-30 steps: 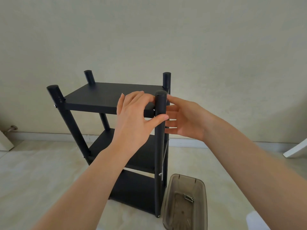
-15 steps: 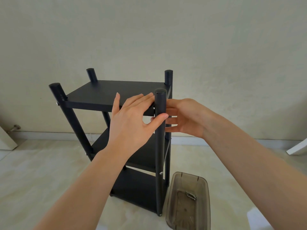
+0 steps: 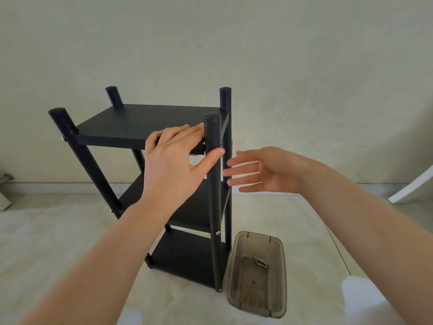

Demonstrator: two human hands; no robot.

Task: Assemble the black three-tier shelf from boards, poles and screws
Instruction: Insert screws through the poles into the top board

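A: Why do the left hand's fingers (image 3: 185, 134) lie flat on the top board of the black three-tier shelf (image 3: 150, 123)?

B: Probably steadying it; the thumb presses the round black near-right pole (image 3: 214, 195). The left hand (image 3: 173, 163) grips nothing.

A: And the right hand (image 3: 262, 170)?

B: Fingers straight and spread, holding nothing, just right of that pole, forearm reaching in from the right.

A: The shelf?

B: Upright on the pale floor (image 3: 58, 242); a smoky clear plastic tray (image 3: 257, 273) sits right of the pole's foot.

tray (image 3: 280, 273) contents unclear, white object (image 3: 412, 184) cut off
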